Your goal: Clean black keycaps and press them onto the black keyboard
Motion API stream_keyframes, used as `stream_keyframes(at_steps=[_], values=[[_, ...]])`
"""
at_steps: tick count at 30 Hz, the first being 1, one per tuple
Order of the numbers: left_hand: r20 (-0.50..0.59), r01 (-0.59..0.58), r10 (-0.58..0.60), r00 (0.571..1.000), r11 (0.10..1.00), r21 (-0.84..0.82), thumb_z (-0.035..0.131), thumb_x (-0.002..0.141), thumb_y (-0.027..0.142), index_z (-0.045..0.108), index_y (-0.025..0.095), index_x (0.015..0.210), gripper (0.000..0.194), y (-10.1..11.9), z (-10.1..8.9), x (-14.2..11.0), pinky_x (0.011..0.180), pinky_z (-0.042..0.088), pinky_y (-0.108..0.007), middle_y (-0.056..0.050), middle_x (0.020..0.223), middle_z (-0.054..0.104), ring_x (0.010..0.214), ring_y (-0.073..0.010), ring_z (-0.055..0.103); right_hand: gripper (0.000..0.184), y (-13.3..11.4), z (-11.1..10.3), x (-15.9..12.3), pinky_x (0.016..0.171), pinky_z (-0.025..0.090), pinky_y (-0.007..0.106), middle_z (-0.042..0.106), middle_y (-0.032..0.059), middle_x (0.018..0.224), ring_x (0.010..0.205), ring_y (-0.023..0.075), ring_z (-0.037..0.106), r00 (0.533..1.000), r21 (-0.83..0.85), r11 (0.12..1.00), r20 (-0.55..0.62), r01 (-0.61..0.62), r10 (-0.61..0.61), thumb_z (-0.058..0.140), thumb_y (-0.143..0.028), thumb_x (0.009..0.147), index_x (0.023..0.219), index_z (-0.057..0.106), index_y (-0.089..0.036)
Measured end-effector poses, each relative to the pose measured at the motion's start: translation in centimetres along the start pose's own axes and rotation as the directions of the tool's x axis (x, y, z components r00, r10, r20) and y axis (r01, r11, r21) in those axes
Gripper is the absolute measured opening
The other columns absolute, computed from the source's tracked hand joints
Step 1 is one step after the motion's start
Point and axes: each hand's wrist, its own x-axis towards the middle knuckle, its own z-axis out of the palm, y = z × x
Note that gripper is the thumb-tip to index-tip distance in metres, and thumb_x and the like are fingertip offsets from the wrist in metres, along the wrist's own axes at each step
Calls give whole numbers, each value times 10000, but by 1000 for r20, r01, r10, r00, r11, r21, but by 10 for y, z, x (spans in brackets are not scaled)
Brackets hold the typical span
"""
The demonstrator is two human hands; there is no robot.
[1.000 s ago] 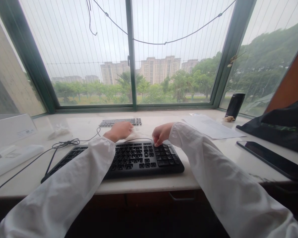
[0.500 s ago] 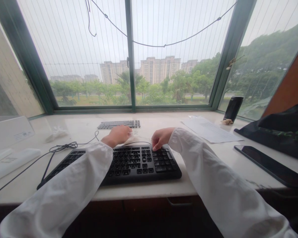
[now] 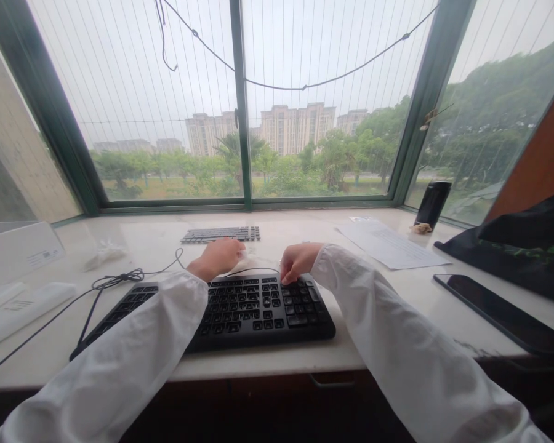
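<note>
We get one head-worn cam, sitting above and behind the person's forearms, facing forward and down across the white counter [image 3: 277, 367]. We're close in: left sleeve [image 3: 120, 354] and right sleeve [image 3: 397, 338] enter from the bottom, with the black keyboard [image 3: 268, 341] low center. Field is wide, so we also see out the window [image 3: 239, 104] to distant buildings [image 3: 298, 130].
</note>
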Motion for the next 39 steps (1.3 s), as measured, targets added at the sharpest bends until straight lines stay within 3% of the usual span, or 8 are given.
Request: stream_keyframes(at_steps=[15,23,32,39], values=[[-5,-17,17,1000,1000,8,437,870,271,708,263,1021,311,-2,2,2,793,493,-332,-71,1058,722,954,-245,658,485,-3,-3,6,679,461,230,614,-25,597,668,113,564,993,26,996,93,-81,79,858,-437,528,867,759,-106],[6,-22,22,1000,999,30,440,875,278,704,257,1051,318,-2,2,3,789,490,-319,-64,1075,719,971,-241,655,311,-8,-1,5,650,445,234,593,-27,579,622,104,535,996,-25,998,71,-55,57,827,-323,629,843,748,-112],[10,-19,19,1000,999,30,449,872,274,713,257,998,293,0,0,2,795,484,-305,-65,1042,727,962,-229,659,248,-17,4,-6,691,434,248,664,3,678,745,153,600,995,-194,978,-72,-76,63,787,-304,680,875,767,-152],[7,-5,5,1000,1000,10,446,873,275,708,266,1052,318,0,1,3,810,490,-319,-67,1097,717,988,-241,655,251,-14,1,-2,702,440,245,639,-9,646,701,132,577,998,-127,990,14,-59,61,783,-304,683,866,757,-135]])
